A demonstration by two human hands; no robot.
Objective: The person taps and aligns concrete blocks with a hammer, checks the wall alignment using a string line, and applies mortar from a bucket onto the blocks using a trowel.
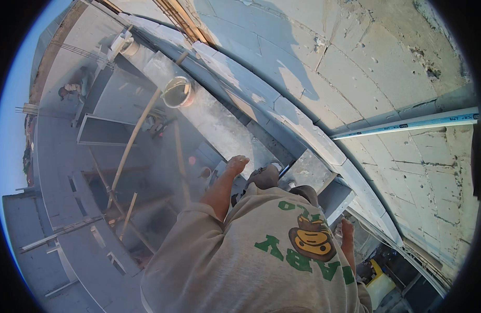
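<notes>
My left hand (237, 165) hangs over the dusty scaffold platform (214, 122), its fingers loosely bent and apart, with nothing visible in it. On the other side of my body, my right hand (346, 229) is beside the row of pale blocks (332, 148). Its fingers are mostly hidden, and I cannot make out whether it holds anything. My shoes (265, 176) stand on the platform below me. Farther along the platform sits a mortar bucket (178, 93) with a tool handle in it.
A pale block wall (376, 73) rises on the right, with a long blue-and-white bar (407, 125) across it. Wooden poles (133, 138) slant up past the platform's left edge, where the drop is hazy with dust. A yellow object (379, 284) lies at lower right.
</notes>
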